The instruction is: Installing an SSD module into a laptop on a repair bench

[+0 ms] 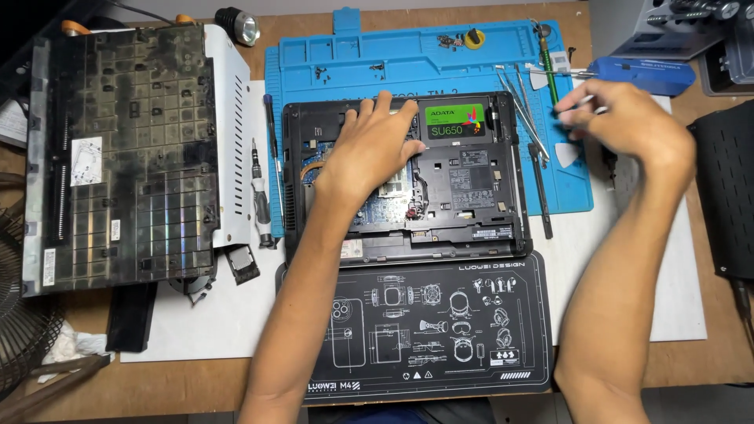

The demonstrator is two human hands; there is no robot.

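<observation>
Black opened laptop (pixel 471 196) lies crosswise under left hand (pixel 369 149).

Two bare forearms, left hand (pixel 369 149) and right hand (pixel 628 118), without sleeves, gloves, rings, watch or wristband.

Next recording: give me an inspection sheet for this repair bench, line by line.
Surface: wooden table under a blue work mat, a black printed mat and white sheets.
Job's things: opened laptop base, circuit board exposed, a green-labelled drive seated top right.
Clutter: detached keyboard panel underside up, screwdriver, metal pry tools, small torch.
Hands: left hand rests flat on the board; right hand pinches a thin tool above the mat's right edge, blurred.
Cables: nothing seen.
Surroundings: fan grille at left, dark equipment at right.
</observation>
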